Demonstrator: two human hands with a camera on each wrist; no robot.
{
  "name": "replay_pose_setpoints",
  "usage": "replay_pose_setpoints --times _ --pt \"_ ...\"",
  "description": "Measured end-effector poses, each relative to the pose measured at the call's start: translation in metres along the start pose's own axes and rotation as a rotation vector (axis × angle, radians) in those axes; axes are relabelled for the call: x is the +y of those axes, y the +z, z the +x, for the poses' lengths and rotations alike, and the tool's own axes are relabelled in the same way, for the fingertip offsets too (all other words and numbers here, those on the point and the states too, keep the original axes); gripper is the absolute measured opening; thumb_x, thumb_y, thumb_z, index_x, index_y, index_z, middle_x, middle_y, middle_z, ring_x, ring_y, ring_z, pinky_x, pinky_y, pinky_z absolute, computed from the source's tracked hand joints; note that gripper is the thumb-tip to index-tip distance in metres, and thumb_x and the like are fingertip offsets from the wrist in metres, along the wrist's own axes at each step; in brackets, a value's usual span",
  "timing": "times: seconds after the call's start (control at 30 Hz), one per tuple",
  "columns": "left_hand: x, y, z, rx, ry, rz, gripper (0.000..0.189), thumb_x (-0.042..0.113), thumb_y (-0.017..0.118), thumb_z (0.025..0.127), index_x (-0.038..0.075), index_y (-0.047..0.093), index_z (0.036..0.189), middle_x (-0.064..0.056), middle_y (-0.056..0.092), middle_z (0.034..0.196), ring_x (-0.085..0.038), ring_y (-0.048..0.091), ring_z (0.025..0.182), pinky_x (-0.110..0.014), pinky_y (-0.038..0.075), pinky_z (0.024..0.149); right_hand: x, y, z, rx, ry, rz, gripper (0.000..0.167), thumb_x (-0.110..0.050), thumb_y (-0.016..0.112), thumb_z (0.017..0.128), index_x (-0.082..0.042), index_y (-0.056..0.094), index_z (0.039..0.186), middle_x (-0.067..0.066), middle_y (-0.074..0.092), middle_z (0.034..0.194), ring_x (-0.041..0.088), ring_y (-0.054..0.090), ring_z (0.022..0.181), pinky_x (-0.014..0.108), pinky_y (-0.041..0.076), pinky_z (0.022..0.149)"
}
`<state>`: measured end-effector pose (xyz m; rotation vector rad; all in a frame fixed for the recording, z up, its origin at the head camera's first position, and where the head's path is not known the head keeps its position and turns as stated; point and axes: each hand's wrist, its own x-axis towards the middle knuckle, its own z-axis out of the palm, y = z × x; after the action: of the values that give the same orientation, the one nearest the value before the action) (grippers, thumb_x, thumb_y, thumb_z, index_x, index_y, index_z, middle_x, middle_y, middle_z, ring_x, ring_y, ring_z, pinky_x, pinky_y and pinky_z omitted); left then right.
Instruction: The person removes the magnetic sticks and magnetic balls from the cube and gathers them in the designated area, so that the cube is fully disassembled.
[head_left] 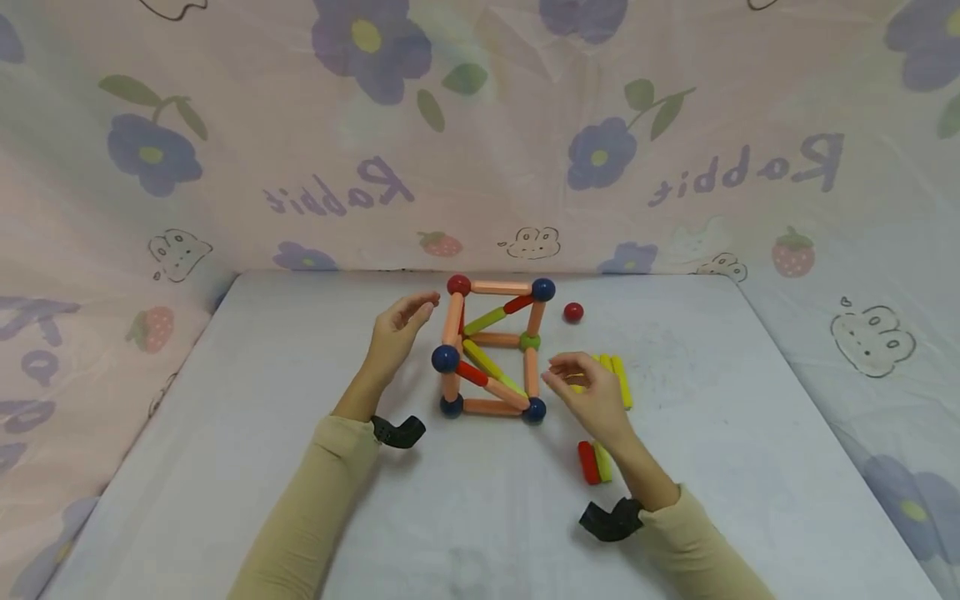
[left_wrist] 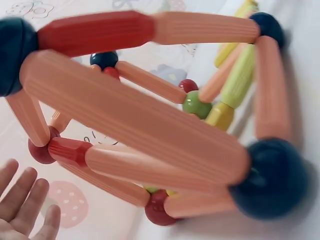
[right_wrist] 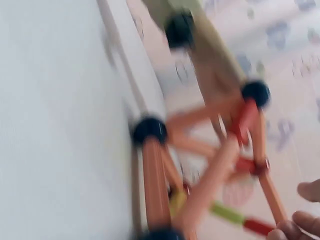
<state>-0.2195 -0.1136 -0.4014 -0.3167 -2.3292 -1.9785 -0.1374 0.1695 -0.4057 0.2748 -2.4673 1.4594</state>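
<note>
A cube-like frame of magnetic building sticks (head_left: 491,407) and balls stands on the table. Orange sticks make most edges, and red, yellow and lime sticks run diagonally. Its corners include blue balls (head_left: 534,410), a red ball (head_left: 459,286) and a green ball (head_left: 529,342). Left of the frame, my left hand (head_left: 401,329) is raised with fingers loosely bent and holds nothing; its spread fingers (left_wrist: 25,205) show beside the frame in the left wrist view. My right hand (head_left: 592,396) hovers by the frame's right side, fingers gently bent, with nothing between thumb and fingertips.
A loose red ball (head_left: 573,312) lies at the back right of the frame. Several yellow sticks (head_left: 622,383) lie partly hidden behind my right hand. Nearer me are a red stick (head_left: 588,463) and a lime stick (head_left: 603,462). A patterned cloth (head_left: 480,167) rises behind the white table (head_left: 300,333).
</note>
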Motion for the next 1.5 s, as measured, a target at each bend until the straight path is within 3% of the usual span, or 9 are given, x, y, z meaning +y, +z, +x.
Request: replay_pose_setpoints --times 0.13,0.23,0.47,0.9,1.0,1.2,1.37,1.5 --pt "0.003 0.005 0.013 -0.044 -0.035 -0.048 0.044 0.025 0.049 0.102 0.005 0.045 0.141 -0.013 0.05 0.146 -0.026 0.047 0.137 -0.042 0.039 0.116 -0.023 0.036 -0.004 0.019 -0.165 0.082 0.027 -0.005 0.077 0.079 0.002 0.066 0.104 0.014 0.071 0.099 0.021 0.065 0.091 0.023 0.056 0.084" --pt "0.001 0.009 0.02 -0.064 -0.066 -0.048 0.046 0.024 0.047 0.102 0.007 0.04 0.145 -0.013 0.046 0.149 -0.028 0.045 0.138 -0.044 0.038 0.116 -0.037 0.061 -0.003 -0.002 -0.261 0.095 0.035 -0.008 0.08 0.077 -0.001 0.065 0.108 0.014 0.07 0.104 0.025 0.064 0.097 0.031 0.058 0.088" --pt "-0.004 0.017 0.031 -0.143 -0.113 -0.094 0.048 0.025 0.047 0.102 0.011 0.039 0.146 -0.017 0.047 0.147 -0.033 0.047 0.135 -0.048 0.037 0.117 -0.052 0.093 0.004 -0.011 -0.348 0.041 0.044 -0.014 0.08 0.078 -0.002 0.061 0.116 0.013 0.065 0.111 0.024 0.064 0.103 0.039 0.059 0.087" --pt "-0.007 0.016 0.035 -0.152 -0.079 -0.115 0.045 0.023 0.043 0.103 0.007 0.04 0.145 -0.024 0.051 0.141 -0.036 0.05 0.129 -0.048 0.038 0.116 -0.05 0.102 0.012 -0.01 -0.378 0.073 0.041 -0.011 0.078 0.08 0.001 0.061 0.115 0.015 0.068 0.105 0.024 0.068 0.095 0.035 0.06 0.084" --pt "-0.007 0.014 0.034 -0.134 -0.078 -0.123 0.043 0.022 0.044 0.103 0.005 0.042 0.143 -0.024 0.052 0.139 -0.029 0.055 0.123 -0.046 0.039 0.115 -0.05 0.101 0.011 -0.023 -0.383 0.078 0.041 -0.011 0.078 0.08 0.001 0.061 0.115 0.015 0.068 0.105 0.023 0.067 0.096 0.035 0.06 0.085" --pt "-0.007 0.01 0.03 -0.097 -0.086 -0.159 0.042 0.02 0.046 0.102 0.001 0.043 0.139 -0.025 0.052 0.138 -0.001 0.059 0.104 -0.044 0.041 0.115 -0.052 0.096 0.008 -0.068 -0.369 0.081 0.04 -0.011 0.077 0.081 0.0 0.061 0.116 0.014 0.068 0.107 0.023 0.066 0.098 0.036 0.058 0.089" --pt "-0.007 0.006 0.025 -0.043 -0.107 -0.15 0.043 0.019 0.048 0.101 -0.001 0.042 0.138 -0.022 0.054 0.134 0.005 0.058 0.1 -0.033 0.046 0.11 -0.051 0.091 0.005 -0.095 -0.363 0.073 0.04 -0.011 0.076 0.081 -0.002 0.061 0.117 0.013 0.069 0.111 0.023 0.066 0.102 0.036 0.058 0.091" --pt "-0.009 0.001 0.019 0.004 -0.108 -0.154 0.041 0.017 0.051 0.1 -0.002 0.043 0.136 -0.009 0.059 0.121 0.005 0.059 0.097 -0.017 0.051 0.097 -0.049 0.088 0.003 -0.116 -0.373 0.088 0.04 -0.01 0.075 0.081 -0.002 0.061 0.118 0.013 0.069 0.114 0.023 0.066 0.103 0.035 0.058 0.091"
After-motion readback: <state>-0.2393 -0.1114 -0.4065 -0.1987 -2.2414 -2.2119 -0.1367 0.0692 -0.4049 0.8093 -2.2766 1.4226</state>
